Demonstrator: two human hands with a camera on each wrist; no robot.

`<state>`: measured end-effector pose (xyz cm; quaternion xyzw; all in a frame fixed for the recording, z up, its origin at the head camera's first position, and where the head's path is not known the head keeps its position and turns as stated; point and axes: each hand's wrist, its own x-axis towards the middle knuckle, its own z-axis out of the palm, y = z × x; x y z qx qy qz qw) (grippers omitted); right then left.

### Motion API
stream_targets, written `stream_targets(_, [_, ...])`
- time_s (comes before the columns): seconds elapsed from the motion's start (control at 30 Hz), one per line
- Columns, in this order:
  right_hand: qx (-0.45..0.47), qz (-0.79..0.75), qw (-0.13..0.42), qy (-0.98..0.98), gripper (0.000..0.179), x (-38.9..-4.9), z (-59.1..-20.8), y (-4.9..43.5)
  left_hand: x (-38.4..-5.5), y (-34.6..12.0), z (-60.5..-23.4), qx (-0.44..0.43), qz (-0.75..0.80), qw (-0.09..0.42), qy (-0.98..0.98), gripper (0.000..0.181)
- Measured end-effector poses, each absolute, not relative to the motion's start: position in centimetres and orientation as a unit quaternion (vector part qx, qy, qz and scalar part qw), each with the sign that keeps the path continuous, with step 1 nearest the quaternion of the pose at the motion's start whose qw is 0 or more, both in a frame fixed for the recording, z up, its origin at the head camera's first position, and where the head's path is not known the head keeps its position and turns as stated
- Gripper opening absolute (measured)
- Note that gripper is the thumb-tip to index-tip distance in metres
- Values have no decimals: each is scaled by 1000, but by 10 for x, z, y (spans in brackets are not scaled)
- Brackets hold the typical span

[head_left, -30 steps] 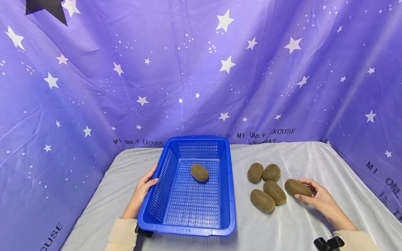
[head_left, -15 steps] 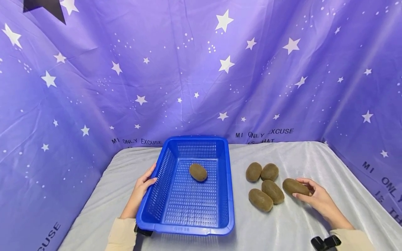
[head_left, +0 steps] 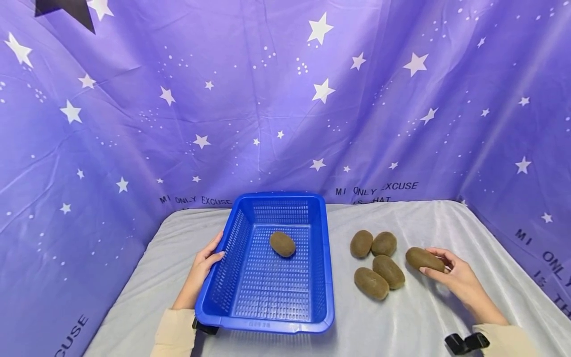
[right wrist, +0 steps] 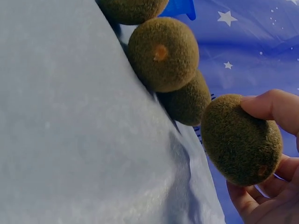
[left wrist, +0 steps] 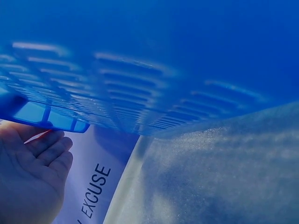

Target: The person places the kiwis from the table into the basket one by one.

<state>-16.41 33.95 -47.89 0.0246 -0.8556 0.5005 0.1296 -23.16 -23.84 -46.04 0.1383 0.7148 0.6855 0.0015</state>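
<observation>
Kiwifruit (head_left: 421, 259) in right grip (head_left: 459, 281); brown, fuzzy, oval

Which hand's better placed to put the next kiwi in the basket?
Probably the right hand: it grips a kiwi, with four loose kiwis between it and the basket. The left hand holds the basket, on the side away from them.

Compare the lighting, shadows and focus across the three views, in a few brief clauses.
Head view: bright and mostly sharp, with soft shadows on the pale cloth and light streaks on the purple curtain; left wrist view: dimmer, bluish, the blue basket blurred up close; right wrist view: fuzz crisp on the held kiwi, a dark shadow on the cloth.
</observation>
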Motion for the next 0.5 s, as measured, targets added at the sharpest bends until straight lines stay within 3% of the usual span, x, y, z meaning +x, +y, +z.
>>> stream_targets(0.5, [57,492,131,-859,50,-168,-460,320,-231,-238,-460,132,694,8,707,59])
